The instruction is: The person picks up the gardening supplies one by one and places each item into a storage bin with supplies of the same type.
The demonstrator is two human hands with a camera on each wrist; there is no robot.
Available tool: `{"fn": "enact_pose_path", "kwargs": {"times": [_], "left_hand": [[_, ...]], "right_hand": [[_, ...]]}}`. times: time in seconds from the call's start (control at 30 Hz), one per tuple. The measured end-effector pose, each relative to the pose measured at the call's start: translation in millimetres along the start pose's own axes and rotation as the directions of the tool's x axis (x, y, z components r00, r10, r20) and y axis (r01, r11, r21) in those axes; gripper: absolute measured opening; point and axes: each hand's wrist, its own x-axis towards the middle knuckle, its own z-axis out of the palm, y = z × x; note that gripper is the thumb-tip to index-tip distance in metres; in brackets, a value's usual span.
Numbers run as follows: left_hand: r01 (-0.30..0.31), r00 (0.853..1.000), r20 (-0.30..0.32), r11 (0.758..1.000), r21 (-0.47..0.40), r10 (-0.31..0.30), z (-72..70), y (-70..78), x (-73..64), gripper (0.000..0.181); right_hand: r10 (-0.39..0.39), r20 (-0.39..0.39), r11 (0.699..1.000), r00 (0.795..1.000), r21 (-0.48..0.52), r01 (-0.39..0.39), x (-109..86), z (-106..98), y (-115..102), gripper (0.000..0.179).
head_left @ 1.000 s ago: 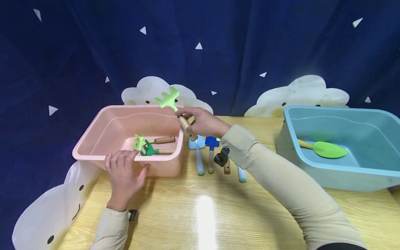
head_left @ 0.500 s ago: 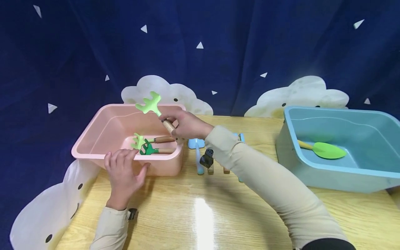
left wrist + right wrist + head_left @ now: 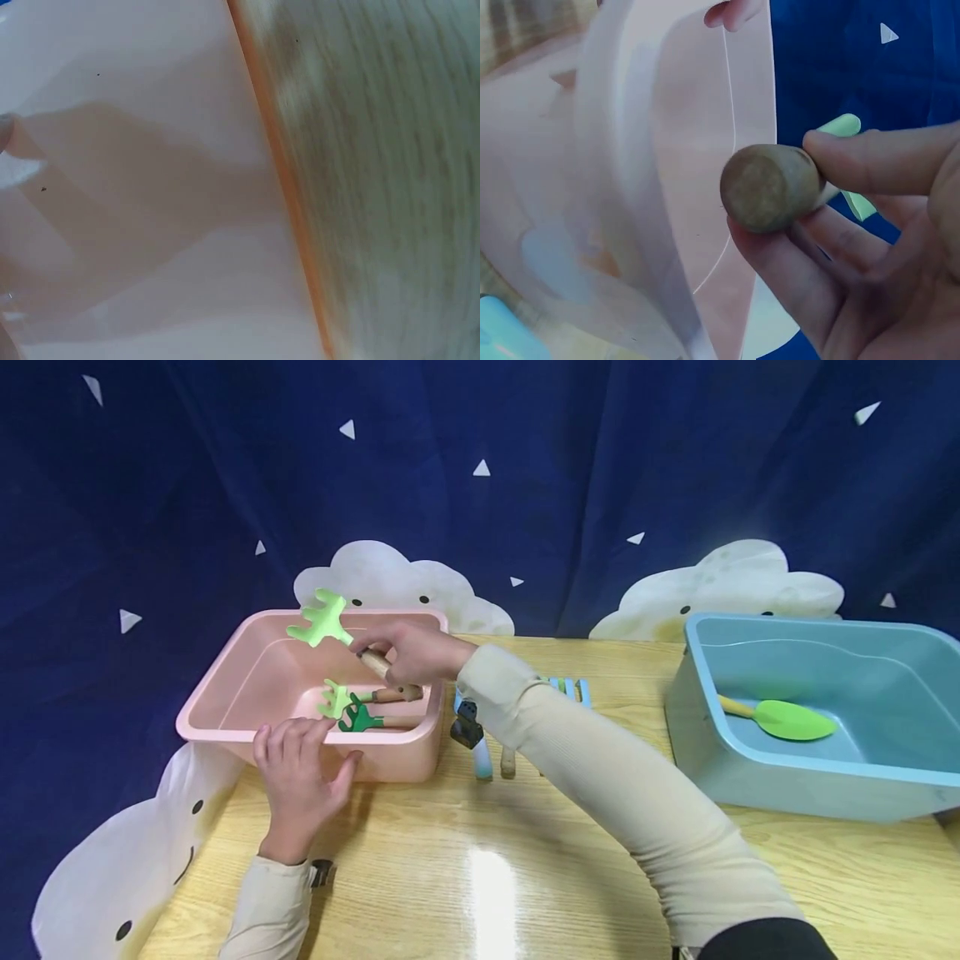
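My right hand [image 3: 416,652] pinches the wooden handle of a light green hand rake [image 3: 324,618] above the pink bin [image 3: 232,685]. The rake's tines point left, level with the bin's far rim. In the right wrist view the round butt of the handle [image 3: 757,191] faces the camera, between thumb and fingers. My left hand [image 3: 300,777] grips the bin's near rim, fingers over the edge and thumb against the outer wall. Inside the bin lie another light green hand rake [image 3: 335,699] and a dark green one [image 3: 360,716], both wooden-handled.
At right a blue bin [image 3: 825,789] holds a green trowel [image 3: 793,720] with a yellow handle. Tools lie between the bins, partly behind my right sleeve: a blue handle [image 3: 482,762], a wooden handle [image 3: 507,763] and light blue prongs [image 3: 573,687]. A dark curtain [image 3: 555,502] hangs behind.
My right hand has carried the light green rake left and slightly down, from beside the pink bin's right rim to over its interior. The left hand stays at the near rim.
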Motion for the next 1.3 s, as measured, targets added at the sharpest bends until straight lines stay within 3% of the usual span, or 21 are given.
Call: {"fn": "enact_pose_path", "kwargs": {"times": [0.3, 0.53, 1.3], "left_hand": [[-0.008, 1.0, 0.003, 1.0, 0.003, 0.008, -1.2, 0.8, 0.8, 0.051], [-0.004, 1.0, 0.022, 1.0, 0.007, 0.003, -1.5, 1.3, 1.4, 0.051], [0.0, 1.0, 0.026, 1.0, 0.01, 0.0, -1.4, 0.4, 0.7, 0.052]], "right_hand": [[-0.009, 0.118, 0.999, 0.993, -0.048, 0.015, 8.7, -1, -2, 0.063], [-0.091, 0.092, 0.951, 0.992, -0.289, 0.114, 10.0, -6, -2, 0.058], [-0.022, 0.13, 0.98, 0.991, -0.192, 0.046, 15.8, 4, -4, 0.058]]}}
